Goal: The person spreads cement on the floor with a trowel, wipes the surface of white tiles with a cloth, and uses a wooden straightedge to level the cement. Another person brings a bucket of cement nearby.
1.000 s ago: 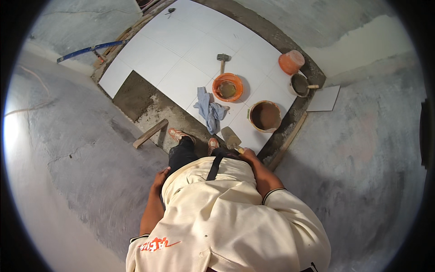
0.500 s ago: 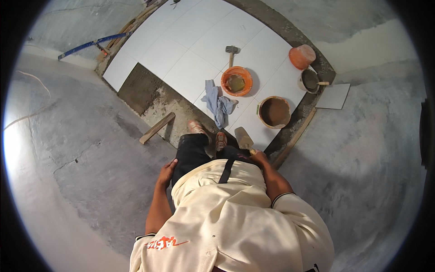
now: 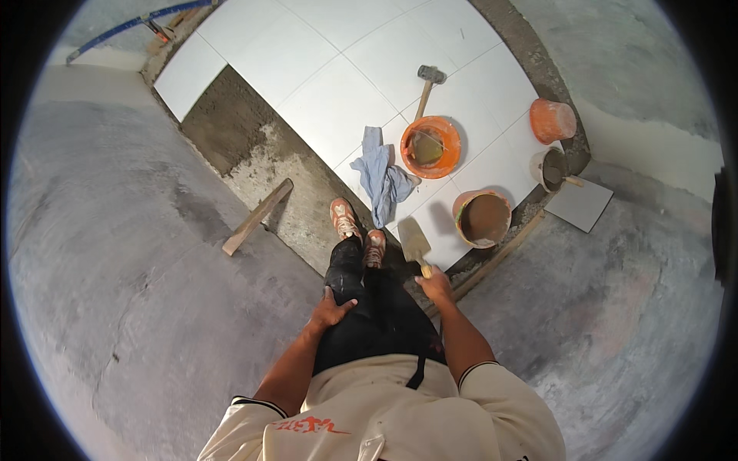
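Observation:
My right hand (image 3: 436, 285) is closed round the wooden handle of a trowel (image 3: 414, 240). The trowel's flat blade points forward, beside my shoes at the edge of the white tiles. My left hand (image 3: 334, 309) rests on my thigh in black trousers, thumb and fingers apart, holding nothing. Ahead of the trowel lies a crumpled blue cloth (image 3: 376, 170) on the tiles. A bucket (image 3: 505, 206) of brown mix stands to the right of the blade. Farther off are an orange basin (image 3: 453, 152) with murky liquid and a mallet (image 3: 427, 91), its handle end by the basin.
White tiles (image 3: 323, 92) cover much of the floor, with a bare mortar strip (image 3: 227, 123) on their left. A wooden block (image 3: 258, 217) lies left of my feet. At right are an orange bucket (image 3: 550, 121), a smaller pail (image 3: 540, 170), a loose tile (image 3: 582, 201) and a wooden strip (image 3: 500, 257).
My left hand has moved forward from beside my hip onto my thigh. My right hand has also come forward, still gripping the trowel. The view has shifted, showing more of my legs.

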Demonstrator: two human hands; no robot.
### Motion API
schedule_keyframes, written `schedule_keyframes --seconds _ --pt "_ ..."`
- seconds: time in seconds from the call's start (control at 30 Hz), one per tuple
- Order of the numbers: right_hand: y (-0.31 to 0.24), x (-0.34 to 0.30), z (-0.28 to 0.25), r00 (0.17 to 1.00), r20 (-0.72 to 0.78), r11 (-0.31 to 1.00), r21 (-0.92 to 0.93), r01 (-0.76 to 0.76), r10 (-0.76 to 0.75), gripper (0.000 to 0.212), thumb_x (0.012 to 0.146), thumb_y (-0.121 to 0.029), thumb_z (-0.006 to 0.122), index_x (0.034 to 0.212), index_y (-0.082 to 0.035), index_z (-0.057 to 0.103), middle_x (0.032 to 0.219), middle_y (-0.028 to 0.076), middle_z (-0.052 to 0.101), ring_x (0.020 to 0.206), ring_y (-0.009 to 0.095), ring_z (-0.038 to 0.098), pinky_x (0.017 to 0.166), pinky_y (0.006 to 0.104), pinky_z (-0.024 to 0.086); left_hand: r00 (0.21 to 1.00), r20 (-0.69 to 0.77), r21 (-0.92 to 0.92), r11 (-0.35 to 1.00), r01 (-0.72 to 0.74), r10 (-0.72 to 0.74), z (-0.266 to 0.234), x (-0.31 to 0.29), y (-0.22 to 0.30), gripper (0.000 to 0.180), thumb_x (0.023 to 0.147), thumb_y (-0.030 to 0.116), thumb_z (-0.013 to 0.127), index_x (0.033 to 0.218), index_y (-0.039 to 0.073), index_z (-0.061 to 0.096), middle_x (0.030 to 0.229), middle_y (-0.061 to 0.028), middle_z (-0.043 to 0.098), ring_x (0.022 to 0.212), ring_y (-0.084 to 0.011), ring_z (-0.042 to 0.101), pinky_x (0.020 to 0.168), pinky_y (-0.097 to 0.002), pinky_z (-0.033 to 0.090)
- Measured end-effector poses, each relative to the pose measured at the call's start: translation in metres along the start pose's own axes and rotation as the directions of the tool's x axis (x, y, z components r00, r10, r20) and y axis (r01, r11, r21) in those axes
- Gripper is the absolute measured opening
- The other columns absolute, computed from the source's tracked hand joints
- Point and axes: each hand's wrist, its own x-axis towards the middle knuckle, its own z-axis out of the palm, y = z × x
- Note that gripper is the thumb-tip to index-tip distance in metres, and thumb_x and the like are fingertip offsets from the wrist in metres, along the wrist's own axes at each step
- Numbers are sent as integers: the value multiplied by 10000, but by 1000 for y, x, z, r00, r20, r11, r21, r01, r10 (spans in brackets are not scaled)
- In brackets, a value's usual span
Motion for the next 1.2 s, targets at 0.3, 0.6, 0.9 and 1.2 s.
schedule_keyframes --seconds 0.3,0.6,0.9,1.2 --pt "-169 226 63 960 -58 951 128 280 -275 485 841 -303 845 1142 0 614 1057 272 725 1033 487 684 899 525 524 949 -60 24 950 313 -311 -8 52 34 1095 868 636 727 1667 65 242 1554 -281 470 1400 -450 521 1141 -523 458" --pt "-227 471 184 933 -315 814 486 318 -176 286 875 -168 842 998 -55 610 741 19 622 552 131 542 514 326 457 958 -155 -15 970 241 -241 -4 59 15 981 873 574 738 1620 67 357 1487 -295 504 1312 -468 586 1065 -537 517" --pt "-239 493 184 885 -444 896 322 306 -143 605 846 -373 833 1274 20 663 1221 220 714 1119 394 686 983 475 530 954 -186 -75 971 226 -237 5 68 16 954 876 543 756 1605 53 383 1492 -309 489 1307 -503 569 1052 -552 511" --pt "-171 258 221 983 -160 856 491 163 -94 442 921 -291 787 1285 -66 674 1122 217 742 1063 361 714 908 436 552 949 -243 12 978 208 -199 6 74 29 925 851 534 786 1562 38 464 1477 -270 532 1342 -448 557 1093 -531 477"
